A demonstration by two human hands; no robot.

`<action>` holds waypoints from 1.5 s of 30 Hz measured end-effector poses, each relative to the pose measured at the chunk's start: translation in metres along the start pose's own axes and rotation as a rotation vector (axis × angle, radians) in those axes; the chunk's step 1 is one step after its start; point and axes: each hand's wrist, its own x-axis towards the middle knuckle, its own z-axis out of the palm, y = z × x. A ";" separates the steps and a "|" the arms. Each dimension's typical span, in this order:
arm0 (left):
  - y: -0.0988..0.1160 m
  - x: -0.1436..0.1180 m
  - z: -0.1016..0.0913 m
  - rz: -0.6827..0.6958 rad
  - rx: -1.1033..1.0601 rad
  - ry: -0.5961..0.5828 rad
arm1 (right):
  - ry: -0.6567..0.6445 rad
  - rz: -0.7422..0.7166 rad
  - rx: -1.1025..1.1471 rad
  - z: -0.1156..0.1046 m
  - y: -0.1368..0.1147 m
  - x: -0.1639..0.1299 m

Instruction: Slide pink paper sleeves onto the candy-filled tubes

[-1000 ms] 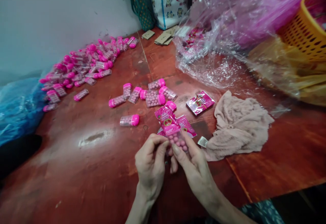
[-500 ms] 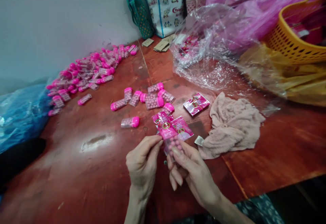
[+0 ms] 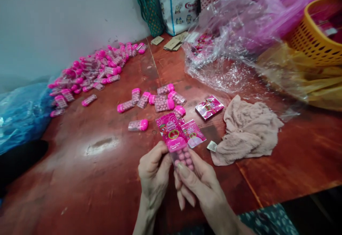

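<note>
My right hand [image 3: 199, 183] grips the lower half of a clear candy bottle [image 3: 184, 158] filled with pink balls, its thumb across the front. A printed pink plastic sleeve label [image 3: 172, 131] covers the bottle's upper end and stands up beyond it. At the sleeve's lower left edge, the thumb and forefinger of my left hand [image 3: 155, 172] are pinched together. Just behind, a loose label [image 3: 192, 133] lies flat on the table. Several pink-capped candy bottles [image 3: 161, 103] lie beyond my hands, and one more bottle [image 3: 138, 124] rests apart to the left.
A stack of labels [image 3: 209, 107] and a crumpled cloth [image 3: 245, 131] lie to the right. Many filled bottles are heaped [image 3: 93, 69] along the wall. Clear plastic [image 3: 221, 74], a yellow basket [image 3: 317, 39] and a printed bag [image 3: 179, 6] stand behind; a blue bag [image 3: 24, 110] is left.
The bottle and its sleeve have turned to face me more squarely, with more of the printed front showing. Both hands have shifted slightly, still together at the bottle. The whole view has moved a little.
</note>
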 end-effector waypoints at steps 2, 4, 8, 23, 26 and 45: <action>0.001 -0.002 0.004 -0.191 -0.264 0.048 | 0.024 -0.005 -0.060 -0.001 -0.001 0.001; 0.003 -0.001 0.008 -0.347 -0.498 0.037 | 0.048 -0.002 -0.171 -0.004 -0.001 0.000; 0.012 0.005 0.012 -0.509 -0.740 -0.005 | 0.155 -0.089 -0.496 -0.011 0.003 -0.003; 0.033 -0.036 0.024 -0.801 -0.896 0.312 | 0.191 -0.499 -1.018 -0.006 0.009 -0.025; 0.034 -0.038 0.021 -0.779 -0.948 0.251 | 0.146 -0.592 -0.990 -0.002 0.007 -0.023; 0.033 -0.033 0.025 -0.695 -1.012 0.324 | 0.094 -0.534 -0.747 -0.006 -0.002 -0.015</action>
